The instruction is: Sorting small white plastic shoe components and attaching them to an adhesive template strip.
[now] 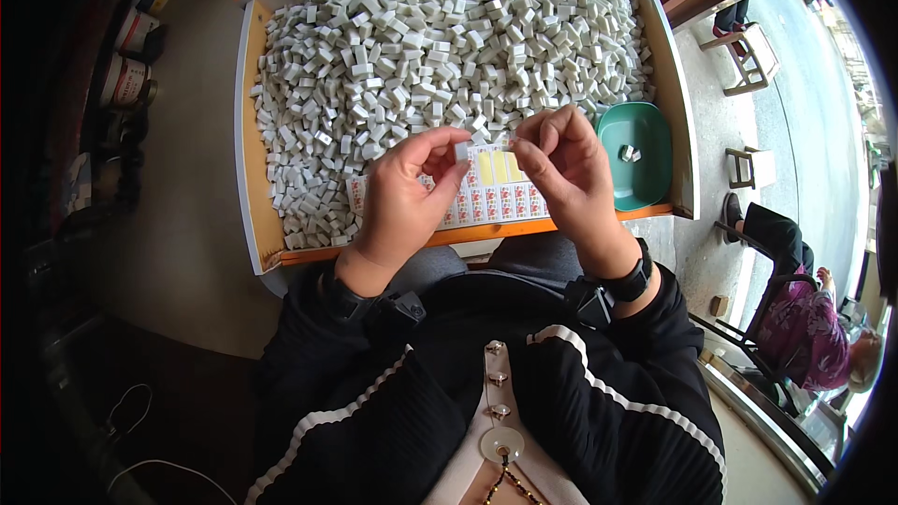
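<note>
Red-printed labels (pixel 492 206) beside yellow backing (pixel 499 169)

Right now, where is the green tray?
In the head view, the green tray sits inside the wooden box, at its near right corner, right of the right hand.

Saw a stool (pixel 754 58) at upper right, another stool (pixel 751 168) below, and a person (pixel 803 332) in purple at lower right. Glimpsed round containers (pixel 123 80) at upper left, a white cable (pixel 178 467) at lower left.

Left grip (pixel 404 185), thumb (pixel 446 187) and forefinger (pixel 435 137) pinched, right grip (pixel 578 168) opposite, fingers (pixel 564 122) curled, wrists (pixel 619 256) angled inward
</note>
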`<state>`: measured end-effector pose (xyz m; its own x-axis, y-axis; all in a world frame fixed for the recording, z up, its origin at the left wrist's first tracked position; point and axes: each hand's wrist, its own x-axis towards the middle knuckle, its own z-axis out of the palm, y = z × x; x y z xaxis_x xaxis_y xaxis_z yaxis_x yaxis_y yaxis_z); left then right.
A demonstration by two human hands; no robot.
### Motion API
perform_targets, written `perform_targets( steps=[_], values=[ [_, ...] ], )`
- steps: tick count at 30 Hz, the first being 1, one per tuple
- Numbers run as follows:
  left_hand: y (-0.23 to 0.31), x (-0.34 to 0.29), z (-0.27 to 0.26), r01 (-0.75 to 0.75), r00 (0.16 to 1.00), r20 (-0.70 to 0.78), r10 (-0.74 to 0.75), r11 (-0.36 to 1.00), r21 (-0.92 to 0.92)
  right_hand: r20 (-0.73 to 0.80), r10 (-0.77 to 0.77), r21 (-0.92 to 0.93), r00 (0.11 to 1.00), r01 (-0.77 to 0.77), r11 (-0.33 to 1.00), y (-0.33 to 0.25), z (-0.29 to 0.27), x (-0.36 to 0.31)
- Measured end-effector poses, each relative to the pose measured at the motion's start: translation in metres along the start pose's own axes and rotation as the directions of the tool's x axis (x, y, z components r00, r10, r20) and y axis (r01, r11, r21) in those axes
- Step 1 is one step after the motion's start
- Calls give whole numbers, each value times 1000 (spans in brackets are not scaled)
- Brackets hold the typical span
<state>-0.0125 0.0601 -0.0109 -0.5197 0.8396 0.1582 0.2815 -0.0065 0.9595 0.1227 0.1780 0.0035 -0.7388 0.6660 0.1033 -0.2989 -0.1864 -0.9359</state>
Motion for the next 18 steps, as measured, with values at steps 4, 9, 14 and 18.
perform_targets(
  steps=[4, 9, 14, 18],
  values=[
    [12, -4, 1, -17, 994, 105, 15, 1000, 20, 59, 66, -5, 996, -66, 998, 5, 3, -1],
    [14, -3, 2, -49, 995, 93, 47, 999, 16, 76, 128, -4, 989, -128, 992, 12, 5, -3],
    [17, -3, 2, -97, 992, 90, 94, 995, 31, 84, 146, 11, 986, -147, 989, 11, 6, -2],
    [18, -3, 3, -111, 990, 94, 107, 993, 38, 87, 161, 35, 983, -165, 986, 13, 5, -3]
  ],
)
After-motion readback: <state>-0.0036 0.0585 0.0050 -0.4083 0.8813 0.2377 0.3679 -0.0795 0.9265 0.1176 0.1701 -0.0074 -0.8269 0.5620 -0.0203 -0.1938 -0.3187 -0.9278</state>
